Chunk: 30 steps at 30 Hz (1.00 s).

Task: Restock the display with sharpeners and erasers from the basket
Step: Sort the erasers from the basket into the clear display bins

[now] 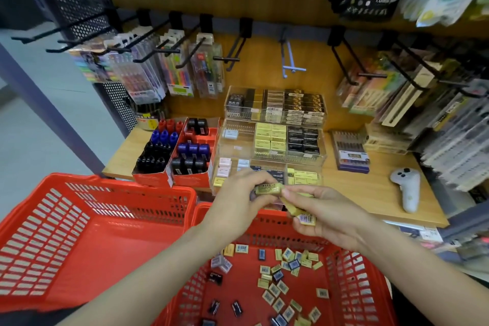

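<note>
My left hand (239,201) pinches a yellow eraser (268,189) just in front of the clear tiered display (272,140). My right hand (321,216) holds a few more yellow erasers (304,216) in its curled fingers, and its fingertips touch the left hand's eraser. Both hands hover over the far rim of the red basket (352,286), whose floor is strewn with several loose yellow, blue and black erasers (280,288). The display's compartments hold yellow erasers (270,137), black ones (303,140) and white ones (225,167). Sharpeners (174,151) fill red cardboard boxes left of it.
A second red basket (79,233), with nothing in it, stands at the left. A white controller (407,188) lies on the wooden shelf (375,193) to the right, near a pen box (350,152). Black hooks with hanging pen packs (148,74) jut out above; more packs crowd the right side.
</note>
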Available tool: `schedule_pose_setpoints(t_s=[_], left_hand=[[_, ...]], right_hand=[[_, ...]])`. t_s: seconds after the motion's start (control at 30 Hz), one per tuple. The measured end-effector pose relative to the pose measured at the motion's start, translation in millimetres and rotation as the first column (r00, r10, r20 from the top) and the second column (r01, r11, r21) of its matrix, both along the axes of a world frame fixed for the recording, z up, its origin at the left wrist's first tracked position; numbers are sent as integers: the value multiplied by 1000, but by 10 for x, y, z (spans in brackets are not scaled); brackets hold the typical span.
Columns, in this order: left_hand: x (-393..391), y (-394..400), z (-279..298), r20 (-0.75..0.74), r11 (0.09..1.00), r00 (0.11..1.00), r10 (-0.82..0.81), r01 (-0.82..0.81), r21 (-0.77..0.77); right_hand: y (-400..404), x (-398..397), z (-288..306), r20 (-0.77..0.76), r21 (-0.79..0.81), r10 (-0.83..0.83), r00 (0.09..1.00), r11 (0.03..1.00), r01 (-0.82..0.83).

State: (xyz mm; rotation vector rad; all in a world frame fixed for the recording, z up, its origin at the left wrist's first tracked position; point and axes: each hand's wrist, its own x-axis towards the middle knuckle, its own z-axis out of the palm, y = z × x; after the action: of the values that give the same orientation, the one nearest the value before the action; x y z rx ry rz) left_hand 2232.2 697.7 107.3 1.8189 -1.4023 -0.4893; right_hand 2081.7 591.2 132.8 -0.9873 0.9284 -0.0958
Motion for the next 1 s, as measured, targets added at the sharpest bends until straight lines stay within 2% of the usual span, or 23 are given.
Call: schedule_pose_setpoints(t_s=[0.1, 0.2, 0.3, 0.4, 0.47, 0.5, 0.6, 0.77, 0.9, 1.0], left_hand=[[10, -42, 15, 159, 995, 987, 24, -8, -103], [4, -99, 33, 165, 989, 985, 47, -23, -144], [-1, -152, 75, -18, 984, 998, 55, -57, -169], [20, -187, 149, -346, 998, 938, 20, -37, -42], [44, -200, 187, -441, 999, 897, -20, 33, 21], [58, -203, 197, -424, 997, 905, -36, 59, 42], [123, -225, 166, -238, 992, 970, -58, 83, 97], [194, -302, 31, -83, 997, 995, -54, 58, 56], [523, -617, -189, -13, 989, 990, 139, -139, 55], [804, -948, -354, 54, 964, 965, 255, -258, 67]], right_hand=[[-3, 22, -5, 37, 51, -36, 999, 998, 34], [1, 42, 21, 84, 47, -81, 993, 996, 77], [-4, 59, 49, 88, -94, -102, 991, 989, 110], [-68, 67, 73, 96, -266, -79, 992, 959, 102], [-121, 75, 87, 101, -337, -37, 994, 939, 69], [-148, 78, 86, 103, -360, -22, 994, 931, 58], [-206, 81, 50, 123, -381, 2, 992, 924, 45], [-234, 80, -59, 110, -330, 10, 994, 943, 27], [-562, 73, -106, 2, -253, -82, 997, 964, 80], [-890, 62, -136, -51, -294, -164, 985, 945, 142]])
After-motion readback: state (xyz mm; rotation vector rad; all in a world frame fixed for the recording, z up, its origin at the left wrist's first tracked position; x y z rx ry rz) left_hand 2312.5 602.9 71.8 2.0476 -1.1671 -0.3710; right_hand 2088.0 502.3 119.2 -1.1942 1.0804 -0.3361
